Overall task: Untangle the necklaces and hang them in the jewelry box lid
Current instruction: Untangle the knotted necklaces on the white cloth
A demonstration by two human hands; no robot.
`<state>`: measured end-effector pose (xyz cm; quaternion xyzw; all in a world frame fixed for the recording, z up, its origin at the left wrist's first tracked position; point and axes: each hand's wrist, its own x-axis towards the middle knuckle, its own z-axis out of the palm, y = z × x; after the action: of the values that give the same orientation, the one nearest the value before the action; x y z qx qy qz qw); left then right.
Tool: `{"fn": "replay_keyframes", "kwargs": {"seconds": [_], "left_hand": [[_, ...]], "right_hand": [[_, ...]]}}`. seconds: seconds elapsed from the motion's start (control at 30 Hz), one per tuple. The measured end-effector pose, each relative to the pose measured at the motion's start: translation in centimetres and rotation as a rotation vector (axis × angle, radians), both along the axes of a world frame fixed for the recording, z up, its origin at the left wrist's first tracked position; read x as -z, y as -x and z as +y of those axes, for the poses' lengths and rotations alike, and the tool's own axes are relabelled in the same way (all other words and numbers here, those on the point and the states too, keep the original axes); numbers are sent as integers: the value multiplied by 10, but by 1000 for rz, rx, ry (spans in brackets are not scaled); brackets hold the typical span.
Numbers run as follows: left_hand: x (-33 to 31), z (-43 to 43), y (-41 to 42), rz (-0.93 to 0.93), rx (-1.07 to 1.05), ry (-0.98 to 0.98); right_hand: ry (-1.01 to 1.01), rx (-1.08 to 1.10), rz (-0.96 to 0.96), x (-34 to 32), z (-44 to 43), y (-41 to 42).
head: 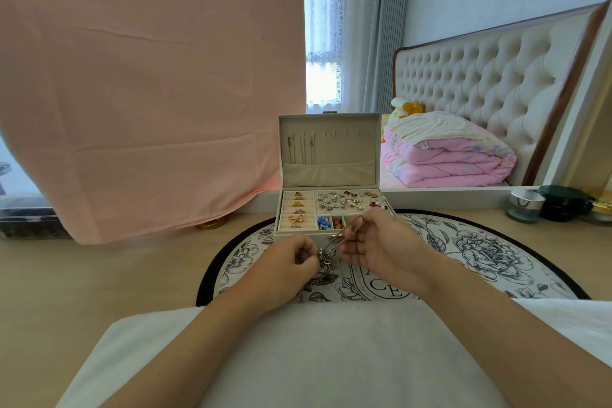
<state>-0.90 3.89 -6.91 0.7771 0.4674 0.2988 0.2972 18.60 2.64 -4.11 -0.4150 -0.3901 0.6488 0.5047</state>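
The tangled silver necklaces (326, 260) sit in a small clump just above the near part of the mat, right in front of the box and between the two hands. That's what I see on my feed.

Going left to right: a big pink fabric sheet (149, 76) hangs over the far left, its lower edge draped onto the pale wooden worktop (99, 275). The left grip (288, 262) has its fingers curled in and is pinching the left side of the clump. Behind the hands is the beige fabric-lined jewelry box (278, 220). Its upright open lid (331, 172) already has a few fine chains (299, 147) hanging from the hooks on its left side, and their ends drop into the lid's pocket. The tray below holds rings on the left and loose earrings on the right.

A thin metal chain (347, 232) runs taut from the clump up and to the right. The right grip (374, 245) pinches it between thumb and fingertips, just over the box's front edge. The box stands on a round floral-print mat with a black rim (490, 252), under the hands. Far right, near the wall, are a glass jar with a silver lid (525, 205) and a black jar (563, 204) just beside it.
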Motion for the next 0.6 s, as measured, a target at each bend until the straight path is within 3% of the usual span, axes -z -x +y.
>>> {"fn": "replay_keyframes", "kwargs": {"seconds": [0.13, 0.23, 0.37, 0.47, 0.6], "left_hand": [[-5, -2, -1, -53, -13, 51], [-12, -4, -6, -368, -20, 272], [-14, -7, -16, -803, 95, 610], [-11, -8, -16, -911, 187, 758], [-16, -16, -15, -1009, 298, 856]], "right_hand": [[-23, 4, 25, 1, -1, 0], [-62, 18, 21, -1, -3, 3], [-96, -13, -307, 0, -7, 8], [-52, -31, -480, 2, -10, 10], [-35, 7, -420, -4, -13, 10]]}}
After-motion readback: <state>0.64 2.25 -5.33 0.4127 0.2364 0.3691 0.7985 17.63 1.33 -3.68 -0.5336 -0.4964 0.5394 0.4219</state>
